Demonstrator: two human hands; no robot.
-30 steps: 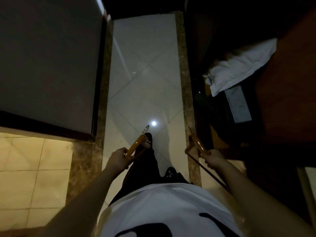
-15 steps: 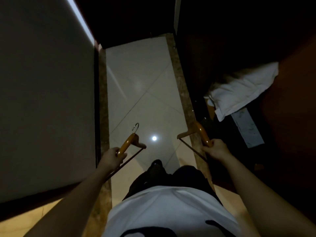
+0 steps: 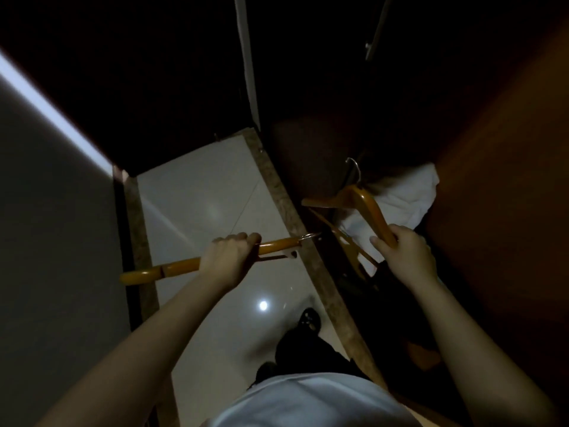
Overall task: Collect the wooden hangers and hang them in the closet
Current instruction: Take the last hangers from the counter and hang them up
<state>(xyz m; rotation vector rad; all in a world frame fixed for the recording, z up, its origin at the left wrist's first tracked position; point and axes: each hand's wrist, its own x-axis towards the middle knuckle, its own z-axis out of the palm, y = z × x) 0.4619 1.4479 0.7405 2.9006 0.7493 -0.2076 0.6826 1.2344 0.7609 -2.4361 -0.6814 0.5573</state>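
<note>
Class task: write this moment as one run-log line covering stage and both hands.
stage: carrying, nothing hung yet | left hand: grips left hanger over tiled floor | right hand: grips right hanger above white cloth

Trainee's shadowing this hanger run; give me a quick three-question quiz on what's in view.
1. True or false: the left hand grips the first orange-brown wooden hanger, the right hand the second wooden hanger.
2. The crumpled white cloth lies: A) on pale tiles; B) right of the brown marble strip; C) over a forearm.
3. Fill in: the ___ hanger overlaps that cloth in view.
Key: 1 true; 2 B; 3 second.
</note>
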